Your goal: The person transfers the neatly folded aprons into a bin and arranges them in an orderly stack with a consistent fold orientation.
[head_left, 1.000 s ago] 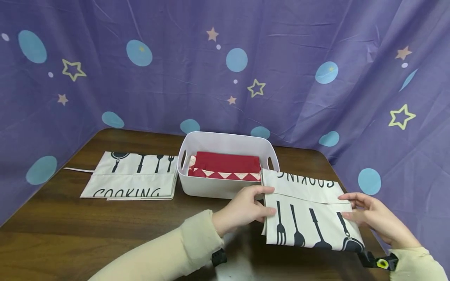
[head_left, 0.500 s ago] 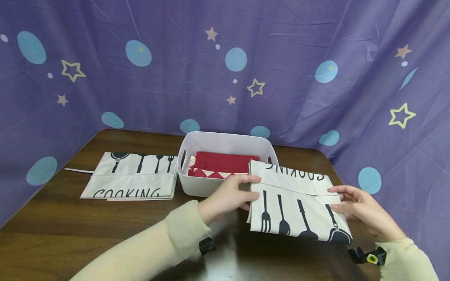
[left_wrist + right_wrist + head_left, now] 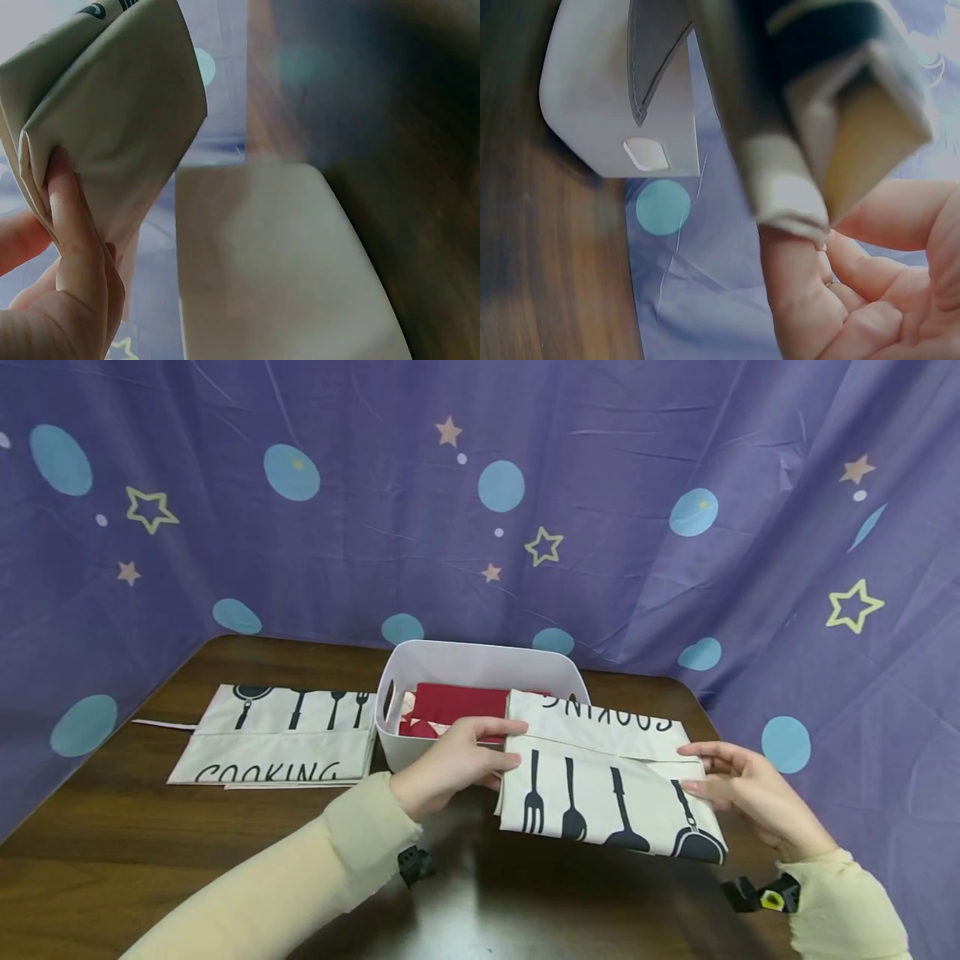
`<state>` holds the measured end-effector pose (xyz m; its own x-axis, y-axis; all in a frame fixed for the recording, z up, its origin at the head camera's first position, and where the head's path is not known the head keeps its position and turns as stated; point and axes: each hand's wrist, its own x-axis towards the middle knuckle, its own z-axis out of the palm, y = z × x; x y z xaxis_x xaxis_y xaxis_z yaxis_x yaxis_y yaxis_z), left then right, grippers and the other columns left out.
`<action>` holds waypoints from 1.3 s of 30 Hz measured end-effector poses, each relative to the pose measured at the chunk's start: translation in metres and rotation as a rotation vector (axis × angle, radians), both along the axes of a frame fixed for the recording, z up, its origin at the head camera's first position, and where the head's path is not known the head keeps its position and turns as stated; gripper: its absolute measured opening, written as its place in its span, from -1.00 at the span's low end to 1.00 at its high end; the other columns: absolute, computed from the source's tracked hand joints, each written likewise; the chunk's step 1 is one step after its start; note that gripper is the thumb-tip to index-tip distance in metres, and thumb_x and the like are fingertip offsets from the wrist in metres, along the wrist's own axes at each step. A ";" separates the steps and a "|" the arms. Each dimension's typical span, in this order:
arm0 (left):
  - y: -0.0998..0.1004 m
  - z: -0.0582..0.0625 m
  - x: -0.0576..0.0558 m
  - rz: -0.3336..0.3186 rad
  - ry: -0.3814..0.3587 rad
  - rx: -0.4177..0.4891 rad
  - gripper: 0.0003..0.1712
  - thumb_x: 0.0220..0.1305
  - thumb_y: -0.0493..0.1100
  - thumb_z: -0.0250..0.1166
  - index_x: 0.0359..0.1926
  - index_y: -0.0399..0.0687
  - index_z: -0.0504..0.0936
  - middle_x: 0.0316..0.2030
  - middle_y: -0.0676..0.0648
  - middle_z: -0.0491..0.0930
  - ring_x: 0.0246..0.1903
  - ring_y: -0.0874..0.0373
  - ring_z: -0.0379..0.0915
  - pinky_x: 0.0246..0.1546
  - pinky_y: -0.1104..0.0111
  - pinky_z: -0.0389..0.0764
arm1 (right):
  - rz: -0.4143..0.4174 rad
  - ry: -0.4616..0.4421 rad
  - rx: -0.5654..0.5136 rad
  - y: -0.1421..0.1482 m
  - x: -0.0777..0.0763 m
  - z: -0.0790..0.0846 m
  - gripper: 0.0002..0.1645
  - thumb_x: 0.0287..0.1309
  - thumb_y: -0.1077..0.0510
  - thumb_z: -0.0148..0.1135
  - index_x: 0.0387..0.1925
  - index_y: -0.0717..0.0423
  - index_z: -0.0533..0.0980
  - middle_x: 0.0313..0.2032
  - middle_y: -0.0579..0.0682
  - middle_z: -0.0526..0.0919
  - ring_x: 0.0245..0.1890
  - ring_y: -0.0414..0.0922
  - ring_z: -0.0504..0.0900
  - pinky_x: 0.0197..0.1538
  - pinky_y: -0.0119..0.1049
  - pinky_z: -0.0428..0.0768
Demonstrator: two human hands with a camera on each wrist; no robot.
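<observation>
Raised near a white rectangular plastic bin [image 3: 406, 753], a folded black-printed cream cloth [image 3: 596, 793] is pinched by left hand [image 3: 459, 766] and right hand [image 3: 759, 795]; layers, seemingly loose underneath, could unfold if either grip slackens.

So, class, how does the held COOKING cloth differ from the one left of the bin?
The held cloth is tilted up off the table; the lying cloth rests flat on it.
On the held cloth, the COOKING lettering is upside down above the utensil prints; on the lying cloth, it is upright below them.
A white strap sticks out beside the lying cloth; none shows on the held cloth.
Both are folded and off-white.
</observation>
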<state>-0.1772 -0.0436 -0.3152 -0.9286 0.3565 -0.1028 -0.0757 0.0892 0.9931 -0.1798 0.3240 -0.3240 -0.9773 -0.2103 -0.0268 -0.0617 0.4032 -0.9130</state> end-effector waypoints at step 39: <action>-0.060 0.006 -0.021 0.077 -0.006 -0.077 -0.42 0.29 -0.38 0.23 0.34 -0.20 0.45 0.24 -0.28 0.46 -0.32 0.22 0.64 -0.25 0.34 0.72 | 0.011 -0.041 -0.147 -0.062 -0.039 0.012 -0.36 0.11 0.36 0.36 0.23 0.41 0.39 -0.39 -0.13 0.50 -0.43 -0.28 0.59 -0.37 -0.43 0.67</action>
